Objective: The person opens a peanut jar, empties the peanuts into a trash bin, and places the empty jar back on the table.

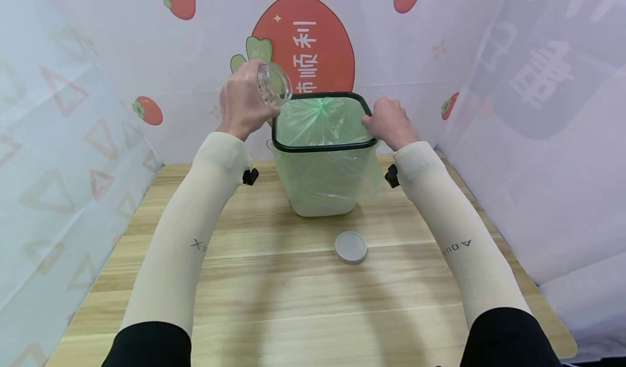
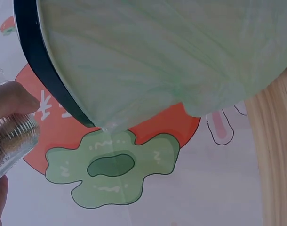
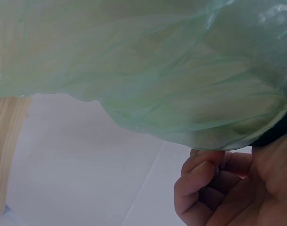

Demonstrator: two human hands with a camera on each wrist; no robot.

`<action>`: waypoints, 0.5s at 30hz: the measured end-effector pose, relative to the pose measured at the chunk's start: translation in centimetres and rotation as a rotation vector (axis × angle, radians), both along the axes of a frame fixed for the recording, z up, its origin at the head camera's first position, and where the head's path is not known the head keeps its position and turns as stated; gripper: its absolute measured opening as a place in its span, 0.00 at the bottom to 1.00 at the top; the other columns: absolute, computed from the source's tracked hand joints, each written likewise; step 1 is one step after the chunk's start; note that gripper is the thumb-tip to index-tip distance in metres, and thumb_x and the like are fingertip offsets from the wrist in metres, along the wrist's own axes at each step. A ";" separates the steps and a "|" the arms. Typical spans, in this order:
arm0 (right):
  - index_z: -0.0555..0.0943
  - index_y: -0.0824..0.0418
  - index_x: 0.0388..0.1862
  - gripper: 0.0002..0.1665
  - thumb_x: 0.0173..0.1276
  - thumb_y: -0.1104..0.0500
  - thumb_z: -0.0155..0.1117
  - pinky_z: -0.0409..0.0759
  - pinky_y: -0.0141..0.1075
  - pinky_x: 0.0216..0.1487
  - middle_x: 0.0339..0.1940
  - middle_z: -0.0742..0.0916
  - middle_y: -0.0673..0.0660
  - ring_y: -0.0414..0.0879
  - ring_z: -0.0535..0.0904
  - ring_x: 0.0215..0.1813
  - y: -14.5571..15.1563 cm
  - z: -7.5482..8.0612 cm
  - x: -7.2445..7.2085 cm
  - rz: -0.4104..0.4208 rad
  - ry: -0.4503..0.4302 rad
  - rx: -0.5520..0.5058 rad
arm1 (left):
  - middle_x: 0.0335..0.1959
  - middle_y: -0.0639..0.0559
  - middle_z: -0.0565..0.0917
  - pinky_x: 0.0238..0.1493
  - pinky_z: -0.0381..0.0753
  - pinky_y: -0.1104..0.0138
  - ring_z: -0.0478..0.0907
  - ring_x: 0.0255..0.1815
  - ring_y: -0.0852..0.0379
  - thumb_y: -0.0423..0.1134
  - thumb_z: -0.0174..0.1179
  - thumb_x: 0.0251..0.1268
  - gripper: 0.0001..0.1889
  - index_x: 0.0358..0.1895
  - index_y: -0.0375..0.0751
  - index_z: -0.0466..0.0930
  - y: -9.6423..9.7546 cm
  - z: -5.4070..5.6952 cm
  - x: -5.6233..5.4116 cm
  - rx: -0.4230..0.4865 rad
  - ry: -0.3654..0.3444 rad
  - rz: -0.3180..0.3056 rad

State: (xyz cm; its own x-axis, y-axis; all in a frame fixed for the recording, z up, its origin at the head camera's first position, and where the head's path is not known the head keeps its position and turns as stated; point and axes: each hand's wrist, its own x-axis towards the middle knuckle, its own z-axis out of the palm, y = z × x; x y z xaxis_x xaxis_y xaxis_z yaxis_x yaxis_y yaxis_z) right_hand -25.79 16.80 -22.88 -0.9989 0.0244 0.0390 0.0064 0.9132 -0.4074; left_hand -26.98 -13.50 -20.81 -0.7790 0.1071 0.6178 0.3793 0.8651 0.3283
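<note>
Left hand point(image 1: 244, 98) is curled firmly round a clear glass jar point(image 1: 275, 84), thumb on one side, beside the left rim of the green-lined bin point(image 1: 323, 209); in the left wrist view a gap parts the glass from that rim. Whether the jar holds anything, I cannot tell. At the bin's right edge, the right hand point(image 1: 391, 122) grips the rim, fingers curled outside under the loose skirt of the liner point(image 1: 318, 122). Smooth, rounded glass looks the likeliest trouble: a loosened or damp grip could let the jar slide, and if it fell to the left of the bin it would probably strike the table point(image 1: 293, 312) and crack. Swung too short toward the bin, it might knock the hard rim, and anything inside could scatter outside the bin. The right hand's hold carries its own risk, since the bin appears light: an uneven pull could tip or turn it, while fingers snagging that thin film might drag the liner off the rim or tear it. In front of the bin, the grey lid point(image 1: 351, 246) lies clear of both arms, though a toppled bin could well hit it.
</note>
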 end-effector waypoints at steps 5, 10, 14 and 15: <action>0.72 0.62 0.38 0.16 0.81 0.50 0.52 0.77 0.44 0.38 0.38 0.77 0.61 0.54 0.75 0.37 0.0 -0.1 0.1 0.003 0.003 -0.004 | 0.68 0.41 0.81 0.67 0.81 0.44 0.78 0.68 0.40 0.38 0.79 0.49 0.42 0.71 0.41 0.73 0.4 0.2 0.0 -0.020 -0.014 0.000; 0.71 0.61 0.35 0.16 0.81 0.51 0.51 0.76 0.44 0.36 0.36 0.76 0.60 0.54 0.74 0.36 0.1 -0.1 0.1 -0.001 -0.002 -0.004 | 0.71 0.43 0.79 0.68 0.82 0.45 0.77 0.71 0.41 0.36 0.80 0.48 0.43 0.72 0.41 0.73 0.7 0.2 0.0 -0.054 0.003 0.000; 0.71 0.61 0.35 0.17 0.80 0.50 0.51 0.75 0.44 0.37 0.36 0.76 0.60 0.54 0.74 0.36 0.0 -0.2 0.0 -0.006 -0.001 -0.002 | 0.71 0.43 0.79 0.68 0.82 0.47 0.77 0.72 0.42 0.34 0.79 0.49 0.42 0.72 0.40 0.73 0.9 0.3 0.1 -0.091 0.024 -0.002; 0.72 0.61 0.35 0.17 0.80 0.50 0.51 0.75 0.44 0.37 0.36 0.76 0.60 0.54 0.74 0.36 0.0 -0.2 0.0 -0.006 0.001 -0.003 | 0.71 0.42 0.79 0.68 0.82 0.47 0.77 0.72 0.42 0.33 0.79 0.50 0.41 0.72 0.40 0.73 0.9 0.3 0.1 -0.101 0.027 -0.002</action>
